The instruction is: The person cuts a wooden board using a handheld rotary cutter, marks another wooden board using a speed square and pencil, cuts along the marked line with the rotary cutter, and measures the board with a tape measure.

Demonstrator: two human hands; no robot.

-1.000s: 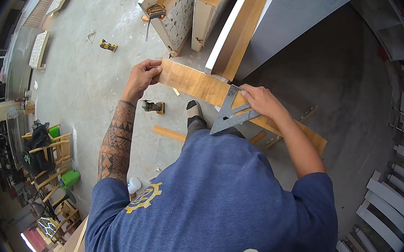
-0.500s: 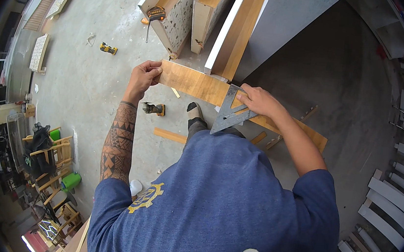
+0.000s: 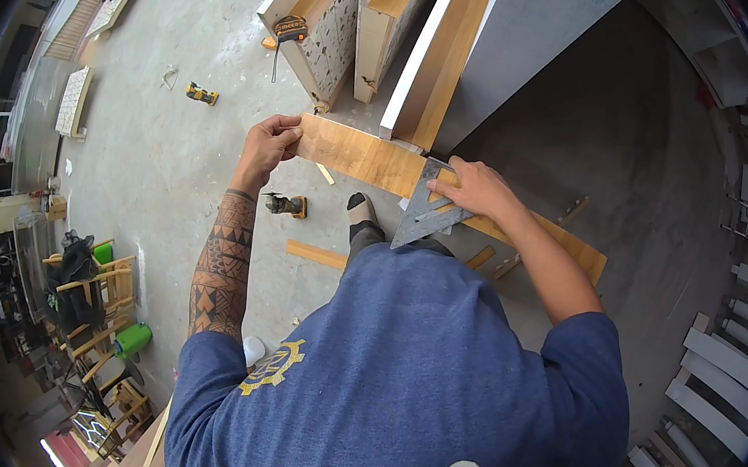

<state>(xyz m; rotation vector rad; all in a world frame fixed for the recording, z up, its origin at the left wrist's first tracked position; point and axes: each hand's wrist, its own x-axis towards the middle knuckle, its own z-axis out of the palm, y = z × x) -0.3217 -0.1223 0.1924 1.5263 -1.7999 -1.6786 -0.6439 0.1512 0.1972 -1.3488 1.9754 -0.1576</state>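
A long, flat wooden board (image 3: 359, 154) lies crosswise in front of me, sloping down toward the right. My left hand (image 3: 271, 147) pinches its left end between thumb and fingers. Across the board's middle rests a grey triangular speed square (image 3: 415, 220), its point toward my body. My right hand (image 3: 477, 190) is closed over the square and board, thumb reaching over the square's opening; the undersides of its fingers are hidden.
Tall panels with wood-faced edges (image 3: 427, 75) stand just beyond the board, a tape measure (image 3: 290, 30) on the left one. Two yellow-black power tools (image 3: 286, 205) (image 3: 201, 93) and a wood strip (image 3: 315, 254) lie on the floor. White panels (image 3: 722, 393) line the right.
My right thumb has shifted slightly left over the square. The board, the square and my left hand stay nearly where they were.
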